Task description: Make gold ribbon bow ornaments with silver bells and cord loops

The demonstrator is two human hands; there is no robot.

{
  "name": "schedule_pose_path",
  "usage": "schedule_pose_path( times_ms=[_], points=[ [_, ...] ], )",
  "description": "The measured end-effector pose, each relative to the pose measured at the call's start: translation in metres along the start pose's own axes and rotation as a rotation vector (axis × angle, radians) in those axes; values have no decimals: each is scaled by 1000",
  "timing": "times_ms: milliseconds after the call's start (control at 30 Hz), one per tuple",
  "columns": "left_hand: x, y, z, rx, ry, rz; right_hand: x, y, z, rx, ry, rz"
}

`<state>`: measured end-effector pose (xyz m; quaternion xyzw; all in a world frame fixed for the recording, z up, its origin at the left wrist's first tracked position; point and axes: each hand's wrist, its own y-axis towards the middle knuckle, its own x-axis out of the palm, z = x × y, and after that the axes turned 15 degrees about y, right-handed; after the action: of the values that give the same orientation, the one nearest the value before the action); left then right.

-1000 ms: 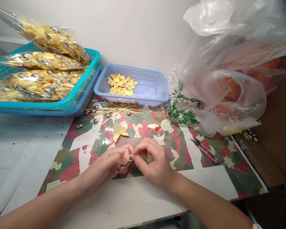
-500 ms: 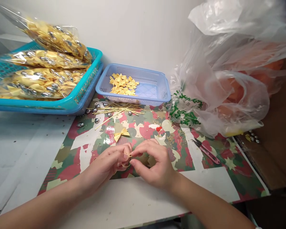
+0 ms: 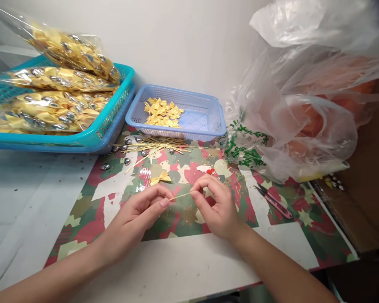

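Observation:
A thin gold cord (image 3: 181, 195) stretches taut between my two hands, low over the patterned table covering. My left hand (image 3: 145, 208) pinches one end between thumb and fingers. The other end is in the closed fingertips of my right hand (image 3: 216, 204). Just beyond my left fingertips lies a single yellow ribbon bow (image 3: 161, 178). Farther back is a loose bundle of gold cords (image 3: 158, 145), with several silver bells (image 3: 127, 161) scattered around it.
A blue basket (image 3: 208, 134) holding yellow bows (image 3: 162, 112) stands at the back. Left of it, a turquoise basket (image 3: 113, 107) carries clear bags of bows and bells (image 3: 60, 107). Pink thread snips (image 3: 276, 203) lie at right, before crumpled plastic bags (image 3: 290, 126).
My hands were close together over a looped bit of cord. They have drawn apart, the right one moving to the right, and the cord is now straight between them.

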<state>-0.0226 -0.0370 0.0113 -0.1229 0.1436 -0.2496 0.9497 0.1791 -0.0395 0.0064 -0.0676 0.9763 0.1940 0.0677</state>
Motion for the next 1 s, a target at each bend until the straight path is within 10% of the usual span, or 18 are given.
schedule_pose_path(
  times_ms=[467, 700, 1000],
  points=[
    [-1, 0, -5, 1, 34, -10, -1, -3, -1, 158, 166, -47],
    [0, 1, 0, -85, 121, 36, 12, -3, 4, -182, -4, -54],
    [-1, -4, -10, -138, 168, -55, 17, -7, 6, -227, 0, -29]
  ],
)
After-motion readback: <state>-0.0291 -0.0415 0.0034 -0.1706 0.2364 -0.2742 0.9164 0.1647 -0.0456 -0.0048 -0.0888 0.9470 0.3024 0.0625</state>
